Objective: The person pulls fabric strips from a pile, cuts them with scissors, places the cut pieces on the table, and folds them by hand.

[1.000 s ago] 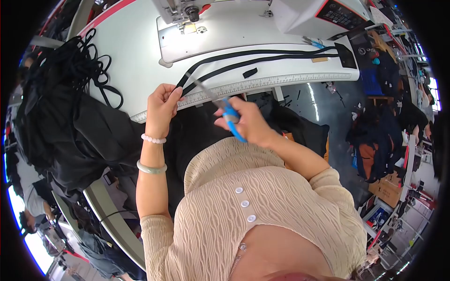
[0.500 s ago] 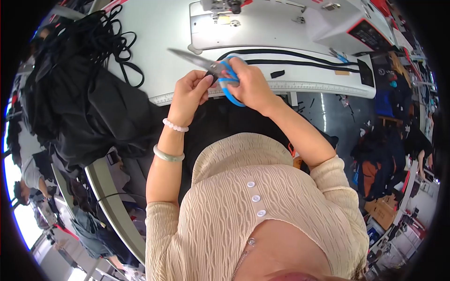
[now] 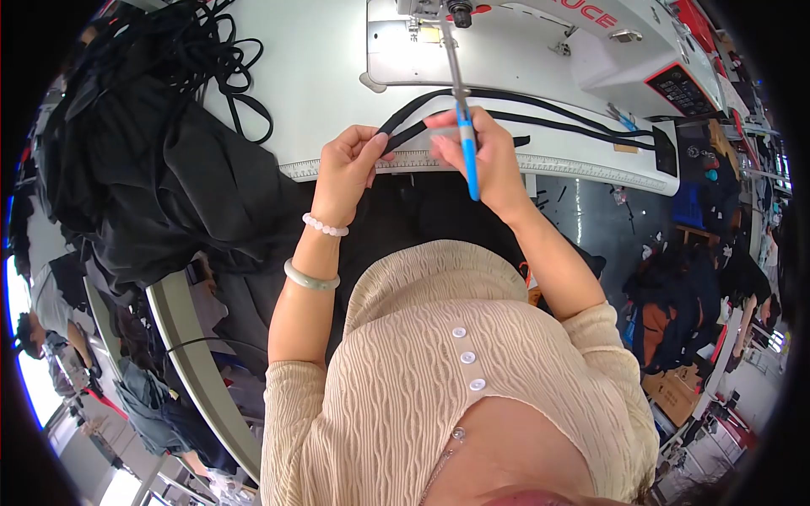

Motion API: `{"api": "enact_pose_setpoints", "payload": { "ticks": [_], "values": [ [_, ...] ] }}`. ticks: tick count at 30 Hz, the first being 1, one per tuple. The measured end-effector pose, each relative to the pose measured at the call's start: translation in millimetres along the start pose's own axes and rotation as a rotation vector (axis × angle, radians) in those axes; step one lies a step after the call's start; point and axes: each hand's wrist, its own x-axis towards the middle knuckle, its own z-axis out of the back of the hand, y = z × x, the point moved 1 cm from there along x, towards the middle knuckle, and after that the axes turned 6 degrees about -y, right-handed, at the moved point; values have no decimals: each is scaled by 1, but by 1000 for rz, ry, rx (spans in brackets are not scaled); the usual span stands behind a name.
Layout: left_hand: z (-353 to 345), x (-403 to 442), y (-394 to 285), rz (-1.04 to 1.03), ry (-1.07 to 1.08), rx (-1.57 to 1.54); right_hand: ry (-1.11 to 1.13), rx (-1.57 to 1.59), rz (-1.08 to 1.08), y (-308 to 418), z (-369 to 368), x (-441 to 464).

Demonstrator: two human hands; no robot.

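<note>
Dull black cloth heap (image 3: 160, 202): ten o'clock in the view; thin black cords (image 3: 194, 55) lie tangled across its top.
Left hand (image 3: 348, 169): eleven o'clock; thumb and fingertips pinched closed on a flat black fabric strip (image 3: 412, 108).
Strip run: two lengths lead from the left hand toward two o'clock, up to a black rectangular piece (image 3: 666, 150).
Steel scissors with blue handles (image 3: 468, 160): blades point to twelve o'clock; blade gap cannot be judged.
Right hand (image 3: 496, 160): one o'clock; fingers curled around the scissors' handles.
White sewing machine (image 3: 645, 51): between one and two o'clock, above the strip.
</note>
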Motion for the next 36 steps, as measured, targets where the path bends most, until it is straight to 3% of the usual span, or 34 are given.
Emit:
{"api": "enact_pose_setpoints", "payload": {
  "ticks": [3,4,7,11,29,36],
  "values": [
    [4,1,2,-9,-31,-17,234,296,-359,9,17,-19],
    [5,1,3,-10,-32,-25,336,234,-289,2,19,-30],
    [6,1,4,-14,-31,-44,558,307,-430,-14,24,-53],
    [5,0,2,-6,-13,-44,652,298,-650,-20,25,-61],
    [7,-2,-2,42,14,-14,552,374,-583,-24,4,-47],
    [11,-1,-4,50,23,14,570,245,-522,-23,8,-44]
  ]
}}
